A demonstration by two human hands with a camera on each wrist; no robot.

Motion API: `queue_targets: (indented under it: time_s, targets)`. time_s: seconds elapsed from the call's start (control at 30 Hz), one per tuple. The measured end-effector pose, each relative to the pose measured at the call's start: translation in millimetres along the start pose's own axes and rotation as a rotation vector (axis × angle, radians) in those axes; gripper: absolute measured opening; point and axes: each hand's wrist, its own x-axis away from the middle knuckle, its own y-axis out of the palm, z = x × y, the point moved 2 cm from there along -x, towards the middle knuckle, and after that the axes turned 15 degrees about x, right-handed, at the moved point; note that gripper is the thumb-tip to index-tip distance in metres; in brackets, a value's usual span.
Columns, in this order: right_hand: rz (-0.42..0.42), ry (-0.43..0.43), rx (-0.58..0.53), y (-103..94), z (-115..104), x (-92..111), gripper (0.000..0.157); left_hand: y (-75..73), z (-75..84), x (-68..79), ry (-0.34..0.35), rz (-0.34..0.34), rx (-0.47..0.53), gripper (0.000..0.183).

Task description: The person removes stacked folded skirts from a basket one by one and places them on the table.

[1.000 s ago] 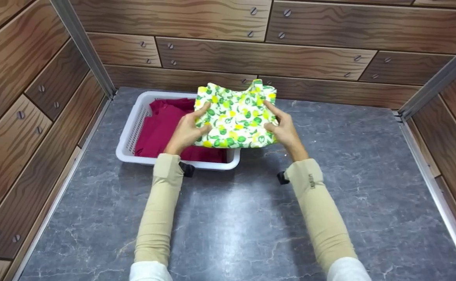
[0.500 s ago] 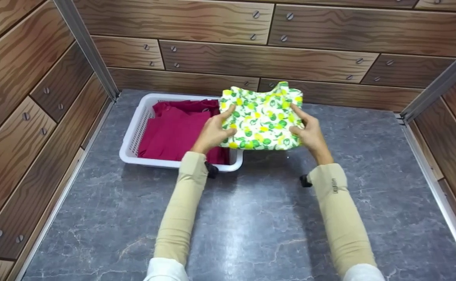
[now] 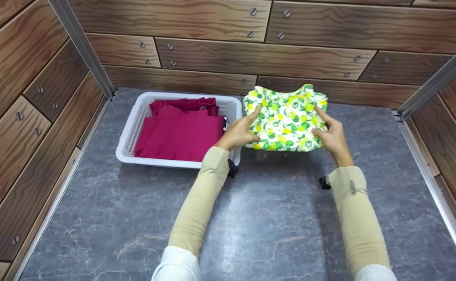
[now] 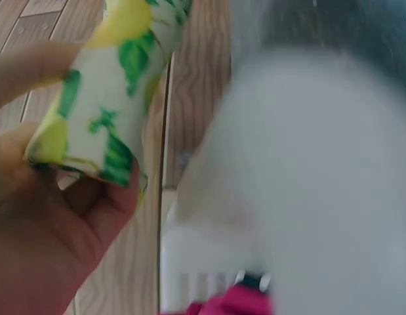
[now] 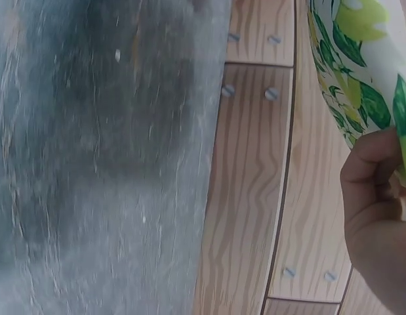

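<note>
A folded shirt, white with yellow lemons and green leaves, hangs in the air between both hands, right of the basket. My left hand grips its left edge, thumb on top and fingers curled beneath, as the left wrist view shows on the folded cloth. On the opposite edge my right hand holds the shirt; curled fingers pinch the cloth in the right wrist view. In the white plastic basket lies a folded dark-red garment, with a strip of black-and-white cloth showing at its right side.
The basket stands on a grey marbled surface near the back. Wood-patterned panels rise behind and on both sides, with metal posts at the corners.
Both hands have carried the lemon-print shirt to the right, from above the basket's right part to beside it. More of the dark-red garment and the basket's right rim now shows.
</note>
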Motion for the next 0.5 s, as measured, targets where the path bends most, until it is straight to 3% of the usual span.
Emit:
queue_targets:
  time_s: [0.23, 0.37, 0.5]
  targets:
    - [-0.007, 0.064, -0.006, -12.6, -3.0, 1.4, 0.072, 12.4, 12.6, -21.7, -0.077, -0.077, -0.095, 0.105]
    - [0.034, 0.06, 0.018, -16.5, -3.0, 0.2, 0.071, 17.9, 18.8, -33.7, -0.121, -0.024, -0.142, 0.101]
    - [0.058, 0.053, 0.046, -13.3, 16.0, -9.1, 0.071, 26.4, 16.3, -43.4, -0.155, 0.07, -0.216, 0.094]
